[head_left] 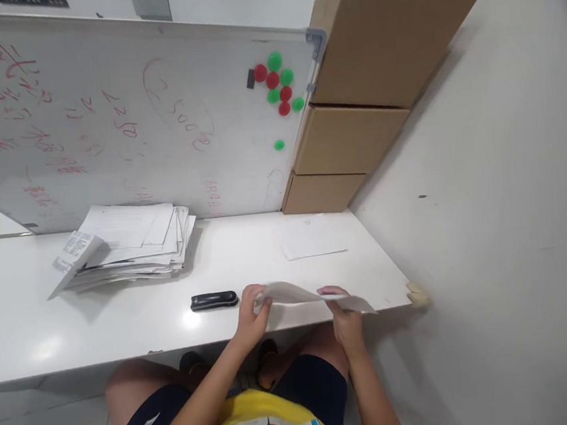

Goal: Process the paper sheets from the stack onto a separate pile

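Held the white paper [291, 292] low, just above the near edge of the table [248, 262], in front of the lap and to the right of the black stapler [214, 301]. Pinched its left end with the left hand [252, 317], thumb toward the near side. Gripped close to the right end with the right hand [347, 325], seemingly between digits on both faces, and left the far right corner jutting free. Let the paper arch beside the left hand and dip toward the right; hence judged very light, thin and limp, with little stiffness of its own. Impossible to tell from this angle whether one sheet or several, or whether touching the tabletop. Likely smooth, prone to sliding if layered, and apt to crease under a hard pinch. Seemed best taken lightly at opposite ends, between thumb and fingertips, with slight tension against the sag. Had the stapler lying flat just left of the left hand, a loose sheet [315, 241] flat on the table farther off, and an uneven paper pile [134, 253] well to the left, near the whiteboard [241, 166].
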The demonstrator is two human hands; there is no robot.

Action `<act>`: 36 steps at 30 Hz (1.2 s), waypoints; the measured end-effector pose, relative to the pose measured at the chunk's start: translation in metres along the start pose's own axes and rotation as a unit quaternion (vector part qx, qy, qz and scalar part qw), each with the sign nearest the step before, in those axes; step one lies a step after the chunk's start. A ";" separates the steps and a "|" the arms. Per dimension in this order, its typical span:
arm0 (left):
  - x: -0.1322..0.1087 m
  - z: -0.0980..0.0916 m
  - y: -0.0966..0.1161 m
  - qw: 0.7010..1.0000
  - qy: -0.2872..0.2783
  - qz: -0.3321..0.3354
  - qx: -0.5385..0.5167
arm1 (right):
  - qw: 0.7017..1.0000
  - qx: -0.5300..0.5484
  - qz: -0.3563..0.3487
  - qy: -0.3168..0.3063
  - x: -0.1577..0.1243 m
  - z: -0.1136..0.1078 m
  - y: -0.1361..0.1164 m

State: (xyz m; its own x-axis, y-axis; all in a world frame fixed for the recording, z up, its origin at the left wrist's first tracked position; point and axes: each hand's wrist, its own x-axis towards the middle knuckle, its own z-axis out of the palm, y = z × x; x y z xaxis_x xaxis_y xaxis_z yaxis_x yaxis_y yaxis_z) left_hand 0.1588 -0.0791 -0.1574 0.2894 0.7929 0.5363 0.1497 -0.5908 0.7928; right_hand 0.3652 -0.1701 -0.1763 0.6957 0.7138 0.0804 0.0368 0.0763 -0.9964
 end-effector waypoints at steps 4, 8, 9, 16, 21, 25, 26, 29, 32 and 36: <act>0.010 -0.005 0.015 0.995 0.047 -0.080 0.023 | 0.999 0.016 0.036 0.026 0.001 0.005 0.010; 0.025 -0.002 0.031 0.994 0.023 -0.103 0.025 | 0.999 0.024 0.015 0.025 0.004 -0.002 0.008; 0.026 0.000 0.032 0.993 0.016 -0.115 0.015 | 1.000 0.012 0.019 0.017 0.004 -0.005 0.006; 0.020 0.014 0.032 0.977 0.036 -0.204 -0.052 | 0.997 -0.076 0.012 0.023 -0.009 -0.013 -0.006; 0.020 -0.007 0.065 0.968 -0.008 -0.238 -0.084 | 0.993 -0.109 0.004 0.033 -0.022 -0.014 -0.023; 0.022 -0.057 0.069 0.956 0.013 -0.260 -0.134 | 0.990 -0.116 0.042 -0.062 -0.028 -0.016 -0.043; 0.023 -0.074 0.065 0.957 0.018 -0.259 -0.132 | 0.989 -0.106 0.064 -0.084 -0.028 -0.014 -0.044; 0.030 -0.117 0.047 0.976 -0.006 -0.216 0.001 | 0.989 -0.034 0.118 -0.087 -0.026 -0.004 -0.040; 0.035 -0.134 0.026 0.960 -0.140 -0.101 0.222 | 0.988 0.006 0.141 -0.060 -0.021 0.008 -0.026; 0.031 -0.124 -0.001 0.874 -0.300 0.020 0.381 | 0.980 -0.044 0.169 -0.091 -0.018 0.012 -0.012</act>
State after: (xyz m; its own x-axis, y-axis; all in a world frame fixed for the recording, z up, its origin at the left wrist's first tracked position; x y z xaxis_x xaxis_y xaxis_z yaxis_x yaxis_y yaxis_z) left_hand 0.0508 -0.0354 -0.1056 0.7177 0.6842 0.1296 0.6491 -0.7247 0.2314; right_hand 0.3434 -0.1752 -0.1658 0.5395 0.8010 -0.2595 -0.1066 -0.2408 -0.9647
